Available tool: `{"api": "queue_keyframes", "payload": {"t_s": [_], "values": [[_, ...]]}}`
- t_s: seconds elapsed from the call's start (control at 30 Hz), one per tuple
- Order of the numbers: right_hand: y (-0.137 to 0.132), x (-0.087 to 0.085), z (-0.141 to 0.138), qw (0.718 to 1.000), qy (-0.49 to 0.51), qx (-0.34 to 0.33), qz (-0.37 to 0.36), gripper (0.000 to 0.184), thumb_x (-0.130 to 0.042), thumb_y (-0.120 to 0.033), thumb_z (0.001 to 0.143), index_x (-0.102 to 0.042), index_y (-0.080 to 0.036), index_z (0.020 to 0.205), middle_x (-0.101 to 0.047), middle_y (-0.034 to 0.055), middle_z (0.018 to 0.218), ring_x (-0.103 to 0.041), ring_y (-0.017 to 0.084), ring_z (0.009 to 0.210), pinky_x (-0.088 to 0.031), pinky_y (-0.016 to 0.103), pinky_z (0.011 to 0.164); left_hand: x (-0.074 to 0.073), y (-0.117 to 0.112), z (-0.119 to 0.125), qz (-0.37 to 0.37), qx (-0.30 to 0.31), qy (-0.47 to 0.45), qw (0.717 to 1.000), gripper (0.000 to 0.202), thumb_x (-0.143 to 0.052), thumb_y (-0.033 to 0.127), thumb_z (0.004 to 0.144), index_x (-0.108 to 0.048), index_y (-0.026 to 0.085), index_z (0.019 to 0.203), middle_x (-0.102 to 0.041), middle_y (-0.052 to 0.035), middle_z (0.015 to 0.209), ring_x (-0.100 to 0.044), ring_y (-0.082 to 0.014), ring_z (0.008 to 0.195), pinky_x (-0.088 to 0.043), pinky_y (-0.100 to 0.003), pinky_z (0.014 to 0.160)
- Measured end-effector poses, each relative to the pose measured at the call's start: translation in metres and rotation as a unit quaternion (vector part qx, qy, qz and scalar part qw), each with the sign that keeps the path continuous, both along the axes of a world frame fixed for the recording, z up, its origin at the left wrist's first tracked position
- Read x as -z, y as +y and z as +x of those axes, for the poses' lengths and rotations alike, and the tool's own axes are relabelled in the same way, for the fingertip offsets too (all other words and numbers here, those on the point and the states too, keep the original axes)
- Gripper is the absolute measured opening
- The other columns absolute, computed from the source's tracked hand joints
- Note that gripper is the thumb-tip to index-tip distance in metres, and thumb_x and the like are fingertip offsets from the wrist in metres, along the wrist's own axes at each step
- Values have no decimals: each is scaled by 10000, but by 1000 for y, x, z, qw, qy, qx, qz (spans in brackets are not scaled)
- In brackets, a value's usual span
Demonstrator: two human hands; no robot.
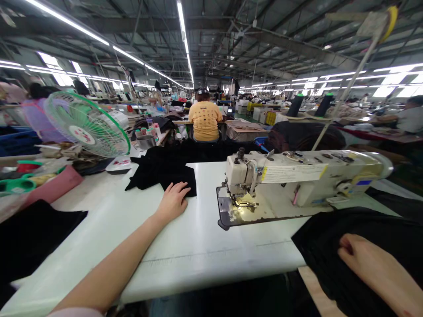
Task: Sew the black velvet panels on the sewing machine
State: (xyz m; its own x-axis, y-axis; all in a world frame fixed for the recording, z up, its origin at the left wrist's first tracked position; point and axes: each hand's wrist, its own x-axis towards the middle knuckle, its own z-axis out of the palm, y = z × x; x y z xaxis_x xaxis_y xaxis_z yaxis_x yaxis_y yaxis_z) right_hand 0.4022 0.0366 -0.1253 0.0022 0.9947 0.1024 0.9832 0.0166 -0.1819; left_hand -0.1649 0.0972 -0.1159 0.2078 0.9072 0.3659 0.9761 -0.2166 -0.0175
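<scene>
My left hand (173,201) rests with fingers stretched out on the near edge of a black fabric piece (165,165), which lies across the far side of the white sewing table (198,233). On the right, my right hand (366,259) has its fingers curled into another heap of black fabric (320,237) that hangs over the table's front edge. Its fingertips are partly hidden. Between the hands stands an industrial sewing machine (297,176), its needle area lit and nothing visible under the presser foot.
A green-rimmed fan (87,125) stands at the left, close to bottles and a metal bowl (146,141). More black fabric (36,237) lies at the table's left edge. Thread cones (295,105) stand behind the machine. A person in a yellow shirt (205,119) sits ahead.
</scene>
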Motion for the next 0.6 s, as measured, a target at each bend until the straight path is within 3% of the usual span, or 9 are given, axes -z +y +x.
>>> {"api": "queue_keyframes", "payload": {"t_s": [0.17,0.3,0.37,0.43,0.5,0.6], "values": [[-10,-41,-8,991,125,38,-16,133,-526,-307,647,-631,-241,598,-671,47,606,-635,248,589,-428,351,599,-4,-21,31,91,138,-16,986,416,-505,176,819,-669,167,1201,-639,-163,1328,-574,-333,1269,-352,-607,1133],[-18,-70,-13,974,207,76,46,149,-529,-346,651,-609,-220,655,-661,51,685,-606,241,666,-430,356,666,-5,-32,57,158,255,-78,951,421,-551,187,857,-615,244,1269,-674,-117,1270,-659,-297,1137,-402,-585,1108],[-23,-81,-22,968,231,77,58,199,-518,-373,704,-621,-207,743,-675,53,779,-623,234,758,-459,345,729,-8,-38,76,151,294,-119,936,468,-567,171,866,-579,290,1318,-674,-87,1264,-665,-277,1118,-434,-535,1103],[-31,-91,-40,955,294,37,25,259,-517,-412,774,-642,-197,845,-686,40,837,-643,216,809,-486,317,745,-14,-51,101,112,324,-166,925,502,-557,165,890,-536,319,1367,-653,-70,1291,-644,-259,1154,-483,-460,1076],[-42,-97,-69,909,412,-29,-61,285,-578,-429,800,-655,-185,927,-685,22,837,-645,196,781,-499,293,717,-22,-68,132,64,350,-203,912,546,-558,207,919,-454,312,1445,-593,-84,1375,-586,-257,1246,-504,-418,1065],[-55,-96,-117,807,544,-113,-200,280,-712,-394,768,-672,-164,923,-659,3,782,-609,169,696,-497,283,680,-36,-90,182,0,386,-242,890,779,-651,439,883,-295,227,1543,-444,-166,1516,-452,-312,1384,-474,-470,1100]]}}
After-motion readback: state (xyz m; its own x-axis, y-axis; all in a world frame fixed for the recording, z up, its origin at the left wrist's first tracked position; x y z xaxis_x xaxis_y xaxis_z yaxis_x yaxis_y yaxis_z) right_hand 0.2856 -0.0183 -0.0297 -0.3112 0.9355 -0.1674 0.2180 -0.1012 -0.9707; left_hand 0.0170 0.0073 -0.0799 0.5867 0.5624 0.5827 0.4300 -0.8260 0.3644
